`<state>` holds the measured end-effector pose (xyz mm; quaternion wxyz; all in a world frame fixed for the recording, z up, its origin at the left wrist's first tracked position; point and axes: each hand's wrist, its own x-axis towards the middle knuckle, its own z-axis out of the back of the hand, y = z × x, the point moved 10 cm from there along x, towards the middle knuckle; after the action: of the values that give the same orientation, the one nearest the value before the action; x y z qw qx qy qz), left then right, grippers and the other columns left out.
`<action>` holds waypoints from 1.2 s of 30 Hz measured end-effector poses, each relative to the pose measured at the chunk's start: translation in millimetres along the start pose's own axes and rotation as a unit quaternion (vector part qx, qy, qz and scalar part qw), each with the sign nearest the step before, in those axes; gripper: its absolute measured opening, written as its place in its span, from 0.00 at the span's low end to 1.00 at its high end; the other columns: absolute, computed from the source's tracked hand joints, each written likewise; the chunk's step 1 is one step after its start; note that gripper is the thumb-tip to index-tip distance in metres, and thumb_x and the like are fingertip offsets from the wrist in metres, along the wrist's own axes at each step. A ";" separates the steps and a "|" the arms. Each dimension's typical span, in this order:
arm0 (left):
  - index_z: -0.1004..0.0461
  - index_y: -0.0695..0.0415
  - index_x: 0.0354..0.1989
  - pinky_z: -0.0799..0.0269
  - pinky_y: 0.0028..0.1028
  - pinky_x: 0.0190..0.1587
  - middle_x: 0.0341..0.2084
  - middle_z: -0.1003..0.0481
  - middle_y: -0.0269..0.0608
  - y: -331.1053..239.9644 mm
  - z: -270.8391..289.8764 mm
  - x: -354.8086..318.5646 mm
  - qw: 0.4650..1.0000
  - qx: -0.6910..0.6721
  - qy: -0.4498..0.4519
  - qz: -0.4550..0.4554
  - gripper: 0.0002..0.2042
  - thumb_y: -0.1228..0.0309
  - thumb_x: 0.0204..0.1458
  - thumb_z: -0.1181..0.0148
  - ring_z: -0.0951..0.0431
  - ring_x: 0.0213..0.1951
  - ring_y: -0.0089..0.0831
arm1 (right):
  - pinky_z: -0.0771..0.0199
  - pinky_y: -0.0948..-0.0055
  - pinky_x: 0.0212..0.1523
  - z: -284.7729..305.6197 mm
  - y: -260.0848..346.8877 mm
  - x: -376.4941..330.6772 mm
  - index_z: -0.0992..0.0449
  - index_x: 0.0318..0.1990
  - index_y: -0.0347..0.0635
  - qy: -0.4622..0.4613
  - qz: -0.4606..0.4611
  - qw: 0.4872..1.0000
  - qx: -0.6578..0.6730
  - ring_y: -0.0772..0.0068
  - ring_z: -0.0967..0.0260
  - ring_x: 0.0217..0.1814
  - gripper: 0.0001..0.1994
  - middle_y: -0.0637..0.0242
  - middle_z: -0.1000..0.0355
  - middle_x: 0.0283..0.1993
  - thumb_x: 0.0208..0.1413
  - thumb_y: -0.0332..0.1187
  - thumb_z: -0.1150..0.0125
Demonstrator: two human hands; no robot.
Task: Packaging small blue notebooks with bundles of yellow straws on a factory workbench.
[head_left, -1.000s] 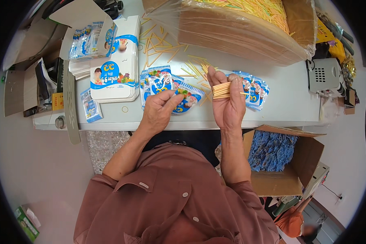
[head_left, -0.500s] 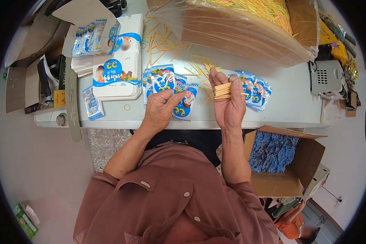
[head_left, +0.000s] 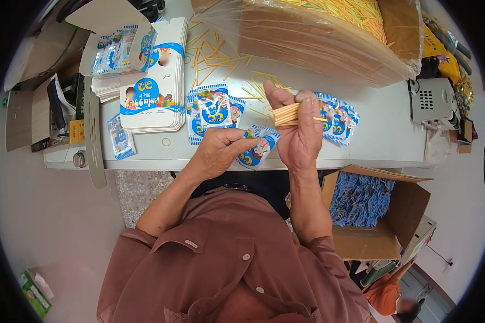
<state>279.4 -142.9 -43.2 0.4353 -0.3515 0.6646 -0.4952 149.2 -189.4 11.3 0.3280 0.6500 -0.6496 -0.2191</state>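
My left hand (head_left: 215, 154) pinches a small blue-and-white printed packet (head_left: 260, 149) by its upper left corner, near the table's front edge. My right hand (head_left: 302, 142), palm turned up, holds a bundle of thin pale-yellow candy sticks (head_left: 285, 115) between thumb and fingers. The packet is close to the right wrist; whether they touch I cannot tell. Several similar packets (head_left: 210, 107) lie in a loose pile beyond my left hand. More packets (head_left: 339, 119) are fanned out to the right of my right hand. Loose sticks (head_left: 213, 62) are scattered on the table behind.
A large plastic-lined carton (head_left: 318, 43) of sticks stands at the back. At the left, flat printed cartons (head_left: 170, 81) are stacked beside an opened box (head_left: 137, 59) of packets. An open cardboard box (head_left: 412, 215) of blue packets sits below the table, right. Another person (head_left: 385, 293) is at lower right.
My left hand has closed on a packet from the pile and drawn it right and nearer to me. The right hand, still holding the sticks, has shifted slightly left.
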 end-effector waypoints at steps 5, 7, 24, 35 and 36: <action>0.17 0.64 0.35 0.33 0.20 0.29 0.22 0.22 0.32 9.1 0.2 0.7 1.000 -0.004 0.000 0.001 0.10 0.69 0.59 0.39 0.30 0.26 0.13 | 0.45 0.49 0.71 -1.3 -8.9 -7.5 0.37 0.46 0.41 -0.020 -0.041 0.998 -0.054 0.41 0.36 0.66 0.10 0.39 0.26 0.51 0.72 0.38 0.60; 0.17 0.64 0.35 0.34 0.20 0.28 0.21 0.23 0.31 12.4 0.8 1.8 1.000 -0.020 -0.005 -0.002 0.10 0.69 0.59 0.39 0.32 0.25 0.13 | 0.44 0.49 0.70 0.9 -11.1 -9.3 0.37 0.46 0.41 -0.007 -0.042 0.997 -0.067 0.42 0.35 0.65 0.10 0.38 0.27 0.51 0.71 0.38 0.60; 0.18 0.64 0.31 0.38 0.20 0.25 0.19 0.27 0.28 10.4 7.0 3.3 0.999 -0.028 -0.031 -0.006 0.11 0.68 0.59 0.39 0.35 0.24 0.12 | 0.32 0.48 0.63 8.8 -27.7 -20.8 0.36 0.45 0.38 0.016 -0.106 0.993 -0.046 0.45 0.30 0.60 0.10 0.36 0.27 0.51 0.71 0.36 0.59; 0.18 0.64 0.32 0.38 0.20 0.26 0.19 0.26 0.28 9.1 6.9 2.1 0.999 -0.031 -0.032 0.001 0.10 0.68 0.59 0.37 0.35 0.24 0.12 | 0.36 0.53 0.65 10.8 -30.4 -23.4 0.34 0.44 0.38 0.029 -0.131 0.986 -0.099 0.50 0.31 0.60 0.11 0.37 0.28 0.54 0.70 0.36 0.58; 0.18 0.63 0.34 0.37 0.20 0.27 0.21 0.25 0.29 10.8 8.3 2.2 0.999 -0.022 -0.038 -0.005 0.10 0.68 0.59 0.37 0.33 0.25 0.12 | 0.36 0.53 0.65 9.2 -30.7 -22.8 0.34 0.44 0.38 0.030 -0.131 0.986 -0.099 0.50 0.31 0.60 0.11 0.37 0.28 0.54 0.70 0.36 0.58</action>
<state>285.9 -145.0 -55.2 0.4495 -0.3833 0.6566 -0.4689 162.8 -169.9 -20.1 0.3781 0.7001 -0.5240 -0.3039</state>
